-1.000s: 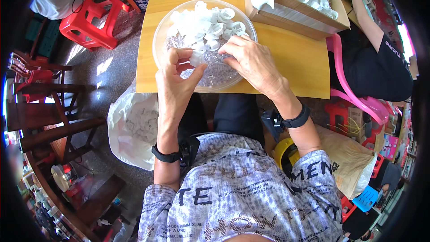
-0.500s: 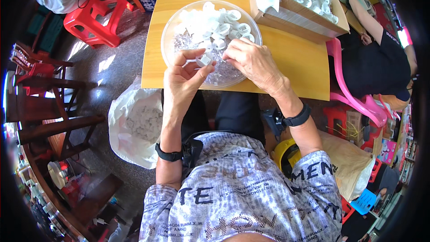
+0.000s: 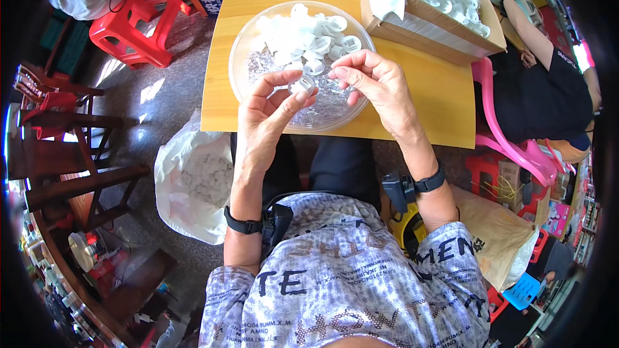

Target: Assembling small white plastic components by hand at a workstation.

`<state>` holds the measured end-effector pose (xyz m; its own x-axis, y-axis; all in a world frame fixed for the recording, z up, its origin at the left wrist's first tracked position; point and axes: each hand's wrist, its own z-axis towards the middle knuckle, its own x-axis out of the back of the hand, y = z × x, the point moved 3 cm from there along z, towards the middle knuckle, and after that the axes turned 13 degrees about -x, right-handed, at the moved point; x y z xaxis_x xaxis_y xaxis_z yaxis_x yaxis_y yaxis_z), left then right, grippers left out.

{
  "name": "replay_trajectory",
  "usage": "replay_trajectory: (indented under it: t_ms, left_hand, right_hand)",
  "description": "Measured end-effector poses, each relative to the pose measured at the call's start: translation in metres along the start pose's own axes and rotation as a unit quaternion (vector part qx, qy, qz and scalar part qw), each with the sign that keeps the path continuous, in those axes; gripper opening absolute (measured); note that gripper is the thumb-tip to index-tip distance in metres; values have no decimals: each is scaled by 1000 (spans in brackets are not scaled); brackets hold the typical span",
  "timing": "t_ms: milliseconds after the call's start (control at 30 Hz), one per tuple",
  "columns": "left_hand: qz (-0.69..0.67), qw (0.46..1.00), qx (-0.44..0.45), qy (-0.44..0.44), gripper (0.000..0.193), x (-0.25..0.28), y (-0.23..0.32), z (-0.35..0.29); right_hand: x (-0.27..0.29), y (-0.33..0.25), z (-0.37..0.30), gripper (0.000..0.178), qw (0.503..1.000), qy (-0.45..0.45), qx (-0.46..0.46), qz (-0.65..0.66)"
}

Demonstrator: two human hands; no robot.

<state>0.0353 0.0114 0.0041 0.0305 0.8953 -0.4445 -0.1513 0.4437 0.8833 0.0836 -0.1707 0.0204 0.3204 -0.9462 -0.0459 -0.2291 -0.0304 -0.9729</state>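
A white ring-shaped plastic part [image 3: 302, 85] is pinched between the thumb and fingers of my left hand [image 3: 269, 104], over the near left of a round clear tray [image 3: 236, 64]. My right hand [image 3: 377, 87] hovers just to the right, thumb and forefinger pressed together. Whatever lies between those fingertips is too small to make out. In the tray, a heap of white plastic parts [image 3: 300, 35] fills the far side. Small clear, shiny pieces [image 3: 322, 106] lie loose across its near side.
A cardboard box [image 3: 438, 32] full of white parts stands on the wooden table [image 3: 425, 100] at the far right. On the floor to the left sits a white sack [image 3: 193, 183] of parts. Beyond it is a red stool [image 3: 138, 26]. Another person's arm [image 3: 529, 29] shows at right.
My right hand has lifted from the clear pieces and turned, its thumb and forefinger now pinched closer to the part. My left hand has turned the white part so its round face shows.
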Motion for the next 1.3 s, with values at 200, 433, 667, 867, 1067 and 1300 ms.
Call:
replay_trajectory:
  t_ms: [200, 433, 667, 867, 1067, 1300]
  left_hand:
    - [13, 1000, -10, -27, 28, -2, -6, 3]
    - [83, 993, -78, -39, 21, -10, -7, 3]
    - [130, 985, -108, -35, 11, -13, 0, 2]
    - [36, 997, -23, -61, 16, -6, -4, 3]
    - [34, 996, -14, -82, 19, -7, -5, 1]
    - [-14, 999, -6, -37, 36, -8, -8, -1]
  right_hand:
    - [-4, -4, -6, 16, 997, -25, -18, 71]
    - [-15, -6, -10, 15, 1000, -14, 11, 26]
    - [-20, -9, -16, 11, 1000, 17, 25, -9]
    - [-17, -19, -24, 13, 973, 53, 150, -168]
    - [-22, -27, -30, 7, 955, 68, 178, -227]
    - [-26, -12, -33, 9, 980, 104, 136, -98]
